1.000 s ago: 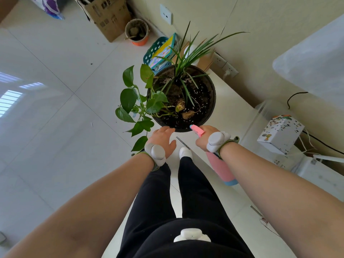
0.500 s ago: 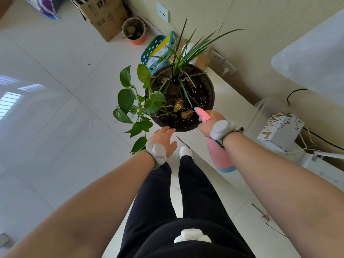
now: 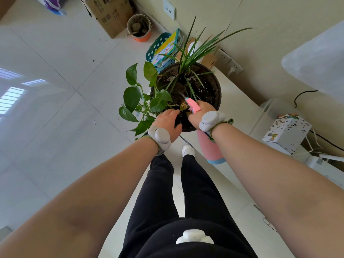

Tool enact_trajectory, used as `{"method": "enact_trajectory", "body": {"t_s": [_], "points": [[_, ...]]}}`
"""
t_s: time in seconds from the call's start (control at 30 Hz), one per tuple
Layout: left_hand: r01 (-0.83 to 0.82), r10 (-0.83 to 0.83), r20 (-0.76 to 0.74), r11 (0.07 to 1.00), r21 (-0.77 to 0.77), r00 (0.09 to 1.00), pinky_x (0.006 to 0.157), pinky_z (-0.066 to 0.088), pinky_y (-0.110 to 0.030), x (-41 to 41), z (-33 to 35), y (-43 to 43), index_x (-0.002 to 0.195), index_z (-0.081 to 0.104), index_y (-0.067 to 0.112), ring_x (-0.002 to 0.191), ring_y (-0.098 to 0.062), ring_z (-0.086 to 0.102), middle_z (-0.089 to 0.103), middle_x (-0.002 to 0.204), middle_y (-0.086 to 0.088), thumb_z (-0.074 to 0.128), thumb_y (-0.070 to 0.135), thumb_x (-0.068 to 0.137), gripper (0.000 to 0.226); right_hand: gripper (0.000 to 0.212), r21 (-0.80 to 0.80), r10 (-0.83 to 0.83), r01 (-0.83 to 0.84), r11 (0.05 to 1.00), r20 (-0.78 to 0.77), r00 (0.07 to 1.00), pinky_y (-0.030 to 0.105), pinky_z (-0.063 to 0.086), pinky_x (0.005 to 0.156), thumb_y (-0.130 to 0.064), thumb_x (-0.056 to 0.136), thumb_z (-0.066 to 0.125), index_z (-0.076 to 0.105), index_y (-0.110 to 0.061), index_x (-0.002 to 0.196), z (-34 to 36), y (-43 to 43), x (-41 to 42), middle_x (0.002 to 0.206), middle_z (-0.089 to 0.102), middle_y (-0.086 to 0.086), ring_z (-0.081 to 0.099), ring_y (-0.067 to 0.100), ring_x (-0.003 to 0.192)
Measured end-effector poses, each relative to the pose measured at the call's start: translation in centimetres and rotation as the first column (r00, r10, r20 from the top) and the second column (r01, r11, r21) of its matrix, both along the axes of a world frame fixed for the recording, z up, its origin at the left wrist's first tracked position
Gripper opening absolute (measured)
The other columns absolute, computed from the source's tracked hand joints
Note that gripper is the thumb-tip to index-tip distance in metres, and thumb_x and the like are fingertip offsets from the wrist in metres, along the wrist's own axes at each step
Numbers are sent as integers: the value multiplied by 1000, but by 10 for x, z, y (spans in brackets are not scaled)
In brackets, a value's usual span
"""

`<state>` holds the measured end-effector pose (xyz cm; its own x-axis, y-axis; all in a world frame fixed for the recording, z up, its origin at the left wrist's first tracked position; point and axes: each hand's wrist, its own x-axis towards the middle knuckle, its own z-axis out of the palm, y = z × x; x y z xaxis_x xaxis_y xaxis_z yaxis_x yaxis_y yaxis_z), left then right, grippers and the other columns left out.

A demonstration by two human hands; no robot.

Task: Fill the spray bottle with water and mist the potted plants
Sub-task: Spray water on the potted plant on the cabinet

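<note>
Fingers (image 3: pixel 203 106) of the right hand (image 3: pixel 200 113) were curled round the head of the pink spray bottle (image 3: pixel 210 148), which was held above the near side of the dark round pot (image 3: pixel 218 88). The bottle's body, with its blue base, was hung below the wrist, just outside the pot's rim. Its nozzle (image 3: pixel 188 100) was pointed over the soil (image 3: pixel 206 90) toward the base of the grass-like plant (image 3: pixel 193 53), and a faint pale streak was seen just ahead of it. Whether the trigger was pressed could not be told.

Fingers (image 3: pixel 172 113) of the left hand (image 3: pixel 167 121) were laid out loosely straight, with nothing held in them. They were stretched across the pot's near rim, beside the lower leaves of the broad-leaved plant (image 3: pixel 132 97), which was trailed out over the pot's left side. Contact with the soil or the leaves could not be made out. Both hands were set close together, just apart. A grey device was strapped to each wrist.

Behind the pot, along the wall, a teal basket (image 3: pixel 158 46) with colourful books was placed. Farther back a small bucket (image 3: pixel 139 27) and a cardboard box (image 3: pixel 109 13) were stood. A white spotted box (image 3: pixel 287 131) was seen to the right. Black trousers and a white shoe (image 3: pixel 188 150) were visible below the hands.
</note>
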<state>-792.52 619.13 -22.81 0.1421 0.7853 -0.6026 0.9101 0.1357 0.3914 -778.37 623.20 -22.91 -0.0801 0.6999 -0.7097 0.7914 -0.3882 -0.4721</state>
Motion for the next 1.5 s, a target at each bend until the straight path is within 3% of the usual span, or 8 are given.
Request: {"method": "enact_trajectory", "body": {"t_s": [0.13,0.33,0.5,0.6,0.83,0.93,1.13,1.5], "points": [[4,-4,8,1000,22,1000,111,28,-36,0,3,8,146,30,14,138,-26,31,32,151,-6,47,28,94,57,24,42,-55,55,998,0,998,40,54,79,-14,86,52,61,-7,107,1,8,5,101,66,14,63,36,87],[23,-23,-5,1000,3,1000,113,27,-37,-1,2,12,147,28,15,139,-26,29,30,153,-5,47,29,94,58,27,64,-88,87,994,12,996,39,52,80,-12,86,50,59,-2,109,0,14,14,107,66,17,62,37,91],[76,-77,-27,996,-48,997,114,25,-36,7,-3,12,149,23,14,142,-27,24,25,155,-7,46,31,95,61,39,67,-76,74,995,37,996,36,50,82,-13,87,47,53,-13,125,-1,11,29,108,62,8,58,33,92],[94,-95,-18,994,-62,995,115,24,-36,15,-4,12,149,22,14,142,-27,22,23,156,-6,46,30,95,61,39,70,-120,117,991,38,992,44,51,90,-15,89,45,53,-12,127,-1,11,40,115,63,14,59,37,100],[145,-145,5,984,-101,989,116,22,-36,27,-4,2,150,20,14,143,-27,20,21,156,-5,44,29,96,61,32,67,-123,121,990,34,992,35,44,70,-14,89,45,53,-7,119,-2,6,58,88,57,14,51,32,77],[169,-171,0,977,-132,985,116,22,-36,28,-6,-3,150,19,14,144,-26,19,21,156,-5,43,29,97,61,36,82,-108,104,991,55,993,40,50,83,-16,90,44,53,-4,123,-2,15,59,104,63,17,58,35,86],[225,-241,-55,951,-212,969,114,22,-35,27,-13,-18,150,18,14,143,-25,20,21,157,-5,43,30,97,60,33,121,-69,60,991,76,995,33,48,81,-20,90,43,57,-17,121,-4,29,65,106,65,8,60,34,92],[375,-436,-207,885,-277,876,116,22,-38,28,-27,-45,150,-3,13,146,-23,-8,-10,159,-3,45,33,97,74,36,-4,-45,46,999,157,986,39,51,85,-14,84,45,58,-16,118,-11,-23,86,98,63,11,59,38,88]]}}
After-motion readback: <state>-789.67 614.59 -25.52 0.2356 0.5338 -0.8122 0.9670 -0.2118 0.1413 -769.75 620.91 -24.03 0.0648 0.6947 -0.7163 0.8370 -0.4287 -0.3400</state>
